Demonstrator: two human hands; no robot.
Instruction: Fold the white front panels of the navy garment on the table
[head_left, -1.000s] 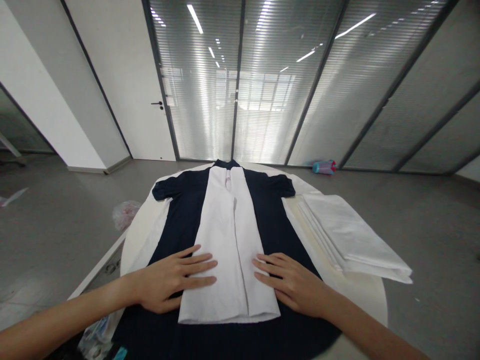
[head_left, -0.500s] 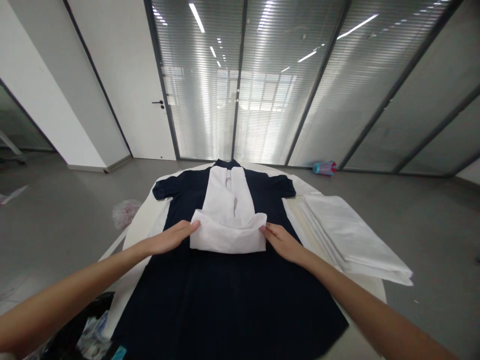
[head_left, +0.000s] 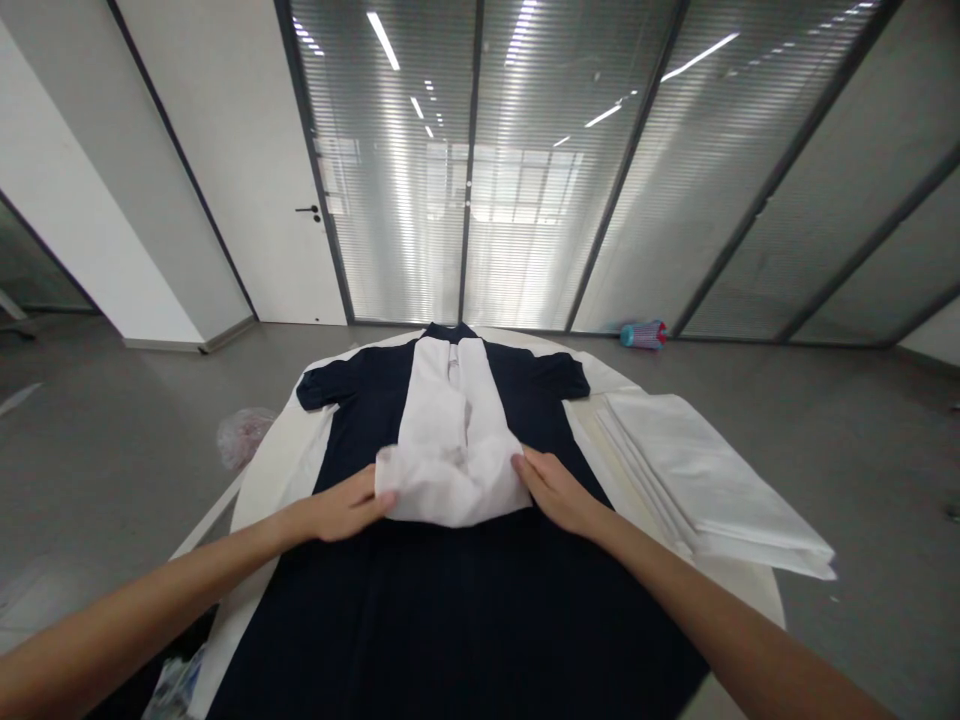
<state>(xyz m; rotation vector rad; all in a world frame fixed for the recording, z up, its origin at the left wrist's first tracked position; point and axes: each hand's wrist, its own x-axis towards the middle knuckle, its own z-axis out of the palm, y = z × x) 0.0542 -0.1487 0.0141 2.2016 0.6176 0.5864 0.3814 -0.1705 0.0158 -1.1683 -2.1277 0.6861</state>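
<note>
A white garment [head_left: 450, 440], folded into a narrow strip, lies down the middle of a dark navy shirt [head_left: 465, 610] that is spread flat on a white table [head_left: 259, 480]. The strip's near end is doubled back into a loose bundle. My left hand [head_left: 341, 508] grips the left edge of that bundle. My right hand [head_left: 555, 490] grips its right edge. Both forearms reach in from the bottom corners.
A stack of folded white cloth [head_left: 712, 480] lies on the table's right side. On the grey floor sit a crumpled plastic bag [head_left: 241, 436] at the left and a blue and red object [head_left: 642, 334] by the glass wall. Dark items show at the lower left edge.
My hands lifted the white garment's near end off the navy shirt and carried it away from me, folding it over. The fold has since slumped back slightly toward me.
</note>
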